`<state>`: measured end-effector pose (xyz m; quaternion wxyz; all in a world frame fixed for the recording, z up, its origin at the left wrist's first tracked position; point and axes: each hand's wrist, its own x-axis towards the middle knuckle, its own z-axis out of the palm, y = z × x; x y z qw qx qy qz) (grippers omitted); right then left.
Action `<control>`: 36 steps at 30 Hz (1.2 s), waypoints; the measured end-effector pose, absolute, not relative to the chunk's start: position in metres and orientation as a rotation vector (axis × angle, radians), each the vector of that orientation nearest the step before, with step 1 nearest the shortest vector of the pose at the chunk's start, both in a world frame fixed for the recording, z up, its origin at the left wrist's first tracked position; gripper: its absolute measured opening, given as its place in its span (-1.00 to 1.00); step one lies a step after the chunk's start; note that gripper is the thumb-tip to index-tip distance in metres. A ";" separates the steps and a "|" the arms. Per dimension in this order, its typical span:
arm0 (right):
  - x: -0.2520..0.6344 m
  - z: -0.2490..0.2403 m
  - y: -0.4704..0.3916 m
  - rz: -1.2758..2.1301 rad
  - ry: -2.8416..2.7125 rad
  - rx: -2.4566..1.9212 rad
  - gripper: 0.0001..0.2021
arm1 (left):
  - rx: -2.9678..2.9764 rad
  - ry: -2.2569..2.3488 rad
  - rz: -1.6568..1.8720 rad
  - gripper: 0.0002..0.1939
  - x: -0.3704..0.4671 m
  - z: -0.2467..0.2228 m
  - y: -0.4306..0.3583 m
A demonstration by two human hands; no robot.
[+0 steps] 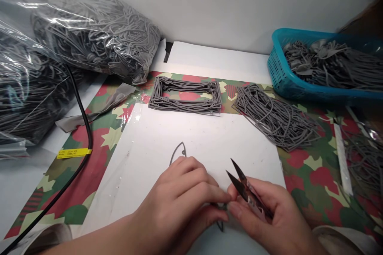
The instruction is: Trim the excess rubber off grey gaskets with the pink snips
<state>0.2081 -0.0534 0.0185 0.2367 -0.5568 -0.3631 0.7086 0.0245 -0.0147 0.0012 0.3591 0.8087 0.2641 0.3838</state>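
Note:
My left hand (pixel 185 193) is closed on a thin grey rubber gasket (pixel 183 152). One looped end with a small tab sticks out beyond its knuckles, and another bit hangs below its fingertips. Thread snips (pixel 243 186) lie in my right hand (pixel 275 215), blades apart and pointing up and away to the left. The right thumb and forefinger also pinch at the gasket, right beside the left fingertips; the exact spot is mostly hidden by the fingers. Both hands are over a white sheet (pixel 149 143).
Behind the sheet, gaskets are stacked in a neat rectangle (pixel 185 106). A loose gasket pile (pixel 275 117) lies to its right, near a blue basket (pixel 278 63) of more. Clear bags (pixel 98 28) of grey parts fill the left. A black cable (pixel 86 123) with a yellow tag crosses the camouflage mat (pixel 314 175).

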 end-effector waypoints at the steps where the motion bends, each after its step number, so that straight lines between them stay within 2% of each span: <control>1: 0.208 0.019 -0.053 1.943 -1.001 -1.523 -0.60 | 2.054 0.653 0.986 -0.91 0.024 0.001 -0.013; 13: 0.208 0.026 -0.049 1.894 -0.994 -1.532 -0.64 | 1.933 0.647 0.943 -0.89 0.022 0.001 -0.007; 18: 0.214 0.025 -0.048 1.770 -0.956 -1.585 -0.61 | 1.893 0.679 0.967 -0.85 0.021 0.004 -0.005; 26: 0.224 0.013 -0.053 1.598 -1.294 -1.484 -0.54 | 1.867 0.725 1.016 -0.83 0.020 0.003 -0.004; 36: 0.222 0.011 -0.055 0.877 -1.905 -1.321 -0.73 | 1.826 0.737 0.959 -0.85 0.016 0.001 -0.008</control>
